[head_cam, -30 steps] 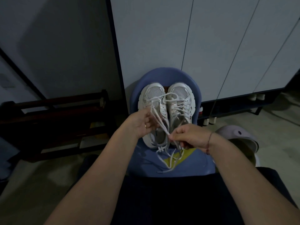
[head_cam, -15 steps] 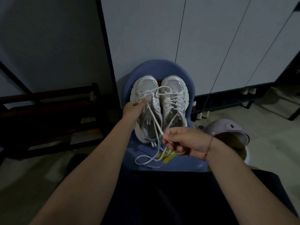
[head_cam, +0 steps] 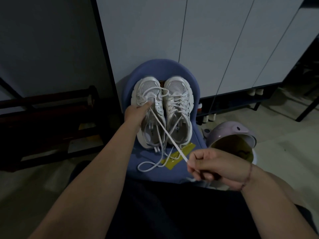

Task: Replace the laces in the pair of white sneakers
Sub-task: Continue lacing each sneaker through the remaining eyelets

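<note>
I can read no brand: the small dark print on both insoles is too blurred to make out. The pair of white sneakers stands side by side, toes away from me, on the seat of a smooth blue moulded chair (head_cam: 196, 135). Both have mesh toe panels and thick ridged soles. The left hand (head_cam: 136, 112) grips the left sneaker (head_cam: 146, 94) at its outer side, thumb laid by the eyelets. From there a flat woven lace (head_cam: 165, 133) runs taut and diagonal to the right hand (head_cam: 215, 167), which pinches it between thumb and curled fingers. The right sneaker (head_cam: 179, 107) is laced. A slack lace loop (head_cam: 148, 165) lies on the seat beside a glossy yellow sticker (head_cam: 174, 160). A lilac rounded shell (head_cam: 231, 133) sits just right of the chair.
</note>
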Action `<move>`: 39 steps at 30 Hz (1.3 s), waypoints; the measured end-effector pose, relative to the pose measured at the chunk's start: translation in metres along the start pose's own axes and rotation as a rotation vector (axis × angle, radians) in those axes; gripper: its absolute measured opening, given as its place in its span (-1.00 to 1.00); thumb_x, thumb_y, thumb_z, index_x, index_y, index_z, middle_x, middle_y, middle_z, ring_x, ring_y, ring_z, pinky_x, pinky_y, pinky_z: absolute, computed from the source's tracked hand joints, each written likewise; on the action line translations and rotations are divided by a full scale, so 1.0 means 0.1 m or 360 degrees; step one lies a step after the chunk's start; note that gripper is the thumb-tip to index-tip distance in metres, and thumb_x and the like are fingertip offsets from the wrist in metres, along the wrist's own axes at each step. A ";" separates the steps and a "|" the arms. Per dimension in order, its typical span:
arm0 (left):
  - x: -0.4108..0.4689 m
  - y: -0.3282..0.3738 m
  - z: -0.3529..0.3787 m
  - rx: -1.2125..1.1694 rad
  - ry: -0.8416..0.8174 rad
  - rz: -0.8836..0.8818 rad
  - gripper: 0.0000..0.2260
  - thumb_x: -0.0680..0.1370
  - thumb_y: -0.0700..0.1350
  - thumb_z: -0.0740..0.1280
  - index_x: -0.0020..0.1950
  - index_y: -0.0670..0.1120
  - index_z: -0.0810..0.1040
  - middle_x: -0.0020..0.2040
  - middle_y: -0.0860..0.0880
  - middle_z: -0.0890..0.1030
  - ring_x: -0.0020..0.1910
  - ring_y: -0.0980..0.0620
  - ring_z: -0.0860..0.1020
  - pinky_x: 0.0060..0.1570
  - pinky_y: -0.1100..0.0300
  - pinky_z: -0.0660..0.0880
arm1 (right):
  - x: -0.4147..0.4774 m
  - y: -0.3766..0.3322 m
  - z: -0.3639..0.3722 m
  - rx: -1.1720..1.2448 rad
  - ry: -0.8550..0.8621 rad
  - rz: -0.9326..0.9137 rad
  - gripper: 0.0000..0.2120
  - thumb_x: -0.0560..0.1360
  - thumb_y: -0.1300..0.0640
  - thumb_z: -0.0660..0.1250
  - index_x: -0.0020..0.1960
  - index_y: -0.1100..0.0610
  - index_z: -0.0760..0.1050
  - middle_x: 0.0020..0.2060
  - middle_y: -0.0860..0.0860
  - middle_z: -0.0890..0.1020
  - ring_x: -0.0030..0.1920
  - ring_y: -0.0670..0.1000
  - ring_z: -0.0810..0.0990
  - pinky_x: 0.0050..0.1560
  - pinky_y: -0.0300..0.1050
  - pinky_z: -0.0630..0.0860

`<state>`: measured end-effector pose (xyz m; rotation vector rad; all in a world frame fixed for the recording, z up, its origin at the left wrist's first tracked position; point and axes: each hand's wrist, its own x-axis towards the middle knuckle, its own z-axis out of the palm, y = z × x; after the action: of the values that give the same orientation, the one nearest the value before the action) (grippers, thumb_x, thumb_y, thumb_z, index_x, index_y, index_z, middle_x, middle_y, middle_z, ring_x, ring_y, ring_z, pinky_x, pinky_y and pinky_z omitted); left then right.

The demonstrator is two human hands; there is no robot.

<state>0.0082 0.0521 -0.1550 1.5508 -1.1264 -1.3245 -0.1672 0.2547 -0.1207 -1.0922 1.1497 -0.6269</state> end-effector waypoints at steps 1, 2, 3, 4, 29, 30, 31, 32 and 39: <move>-0.02 0.00 0.00 -0.0021 0.0025 -0.0037 -0.43 0.41 0.19 0.48 0.25 -0.18 0.56 0.10 -0.15 0.65 0.03 -0.11 0.62 0.15 -0.02 0.57 | 0.03 0.01 -0.01 0.0022 0.0111 0.0015 -0.82 0.50 0.13 0.34 -0.25 0.17 0.51 -0.42 0.08 0.52 -0.56 -0.14 0.26 -0.52 -0.37 0.18; -0.05 -0.01 0.00 -0.0065 0.0066 -0.0087 -0.39 0.43 0.23 0.43 0.28 -0.20 0.53 0.13 -0.15 0.63 0.05 -0.12 0.61 0.15 -0.02 0.56 | 0.07 0.02 -0.02 0.0062 0.0214 0.0029 -0.81 0.52 0.15 0.30 -0.25 0.18 0.50 -0.41 0.08 0.52 -0.55 -0.13 0.25 -0.51 -0.35 0.16; -0.08 -0.04 0.00 -0.0139 0.0104 -0.0164 -0.39 0.47 0.26 0.38 0.28 -0.21 0.51 0.12 -0.15 0.62 0.02 -0.12 0.61 0.11 0.00 0.57 | 0.10 0.02 -0.03 0.0115 0.0304 0.0035 -0.80 0.54 0.17 0.26 -0.25 0.19 0.50 -0.41 0.08 0.52 -0.55 -0.12 0.25 -0.52 -0.34 0.15; -0.15 -0.06 0.02 -0.0231 0.0127 -0.0260 -0.45 0.52 0.26 0.31 0.23 -0.19 0.52 0.03 -0.14 0.62 -0.09 -0.09 0.61 0.00 0.06 0.59 | 0.13 0.02 -0.03 0.0175 0.0377 0.0033 -0.78 0.55 0.19 0.25 -0.26 0.20 0.50 -0.41 0.07 0.52 -0.56 -0.13 0.24 -0.54 -0.35 0.15; -0.87 0.66 0.02 -0.0825 -0.0969 -0.0179 -0.73 0.70 -0.14 0.08 -0.03 -0.18 0.51 -0.34 -0.03 0.64 -0.35 0.06 0.64 -0.18 0.17 0.62 | 0.61 -0.34 0.02 0.0107 0.0385 -0.0490 -0.65 0.46 0.23 0.37 0.23 0.16 0.45 0.05 0.00 0.62 0.04 -0.13 0.60 0.02 -0.31 0.51; -0.86 0.72 0.02 -0.0849 -0.0945 -0.0160 -0.73 0.70 -0.14 0.07 -0.03 -0.18 0.51 -0.34 -0.04 0.64 -0.36 0.06 0.65 -0.20 0.17 0.62 | 0.64 -0.40 0.03 0.0163 0.0322 -0.0532 -0.70 0.47 0.20 0.35 0.20 0.17 0.48 0.03 0.02 0.64 0.06 -0.10 0.61 0.06 -0.27 0.52; -0.85 0.78 0.01 -0.0871 -0.0920 -0.0138 -0.72 0.70 -0.14 0.06 -0.05 -0.18 0.51 -0.34 -0.04 0.65 -0.37 0.06 0.65 -0.22 0.17 0.62 | 0.66 -0.46 0.04 0.0257 0.0277 -0.0555 -0.75 0.49 0.17 0.33 0.16 0.18 0.50 0.00 0.06 0.66 0.05 -0.06 0.62 0.07 -0.22 0.54; -0.84 0.83 0.01 -0.0900 -0.0900 -0.0110 -0.71 0.70 -0.15 0.05 -0.06 -0.18 0.51 -0.34 -0.05 0.66 -0.37 0.05 0.66 -0.24 0.18 0.62 | 0.68 -0.51 0.04 0.0362 0.0248 -0.0565 -0.77 0.51 0.14 0.29 0.12 0.21 0.51 -0.05 0.09 0.66 0.00 -0.04 0.64 0.03 -0.20 0.56; -0.78 0.81 -0.01 -0.0709 -0.0807 0.0003 -0.74 0.69 -0.16 0.11 -0.04 -0.16 0.56 -0.14 -0.07 0.62 -0.14 0.06 0.59 -0.24 0.25 0.58 | 0.80 -0.68 0.07 0.0461 0.0405 -0.0528 -0.68 0.60 0.01 0.18 -0.23 0.17 0.47 -0.53 -0.02 0.47 -0.48 -0.06 0.43 -0.23 -0.15 0.53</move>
<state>-0.0064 0.1028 -0.0556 0.9135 -1.0233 -1.8792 -0.1252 0.1625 -0.0903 -0.9773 1.0571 -1.1827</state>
